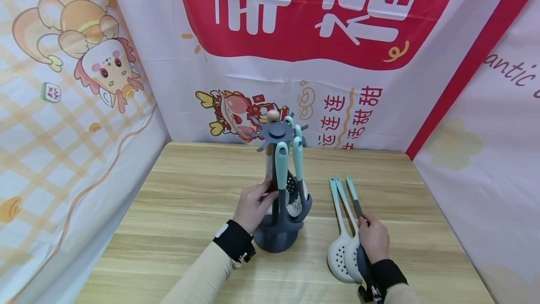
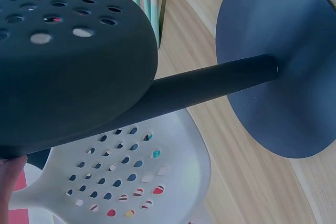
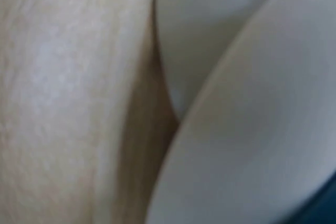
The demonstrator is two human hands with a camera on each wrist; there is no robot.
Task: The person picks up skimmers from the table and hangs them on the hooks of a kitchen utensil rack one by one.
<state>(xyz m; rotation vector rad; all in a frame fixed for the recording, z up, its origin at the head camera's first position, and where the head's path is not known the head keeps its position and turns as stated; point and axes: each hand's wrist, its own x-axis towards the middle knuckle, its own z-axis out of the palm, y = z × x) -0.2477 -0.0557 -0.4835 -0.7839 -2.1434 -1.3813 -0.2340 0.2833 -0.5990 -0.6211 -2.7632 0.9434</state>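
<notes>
A dark utensil rack stands upright on the table, hung with several teal-handled utensils. My left hand grips its central pole. Around the pole in the left wrist view hang a dark perforated skimmer and a white skimmer. To the right, my right hand holds a dark utensil with a teal-tipped handle by its neck; the hand and wrist hide part of its head. Against it lie two white skimmers, side by side. The right wrist view shows only blurred pale heads.
The wood-grain table meets a printed cloth backdrop at its far edge. More cloth hangs on the left and right sides.
</notes>
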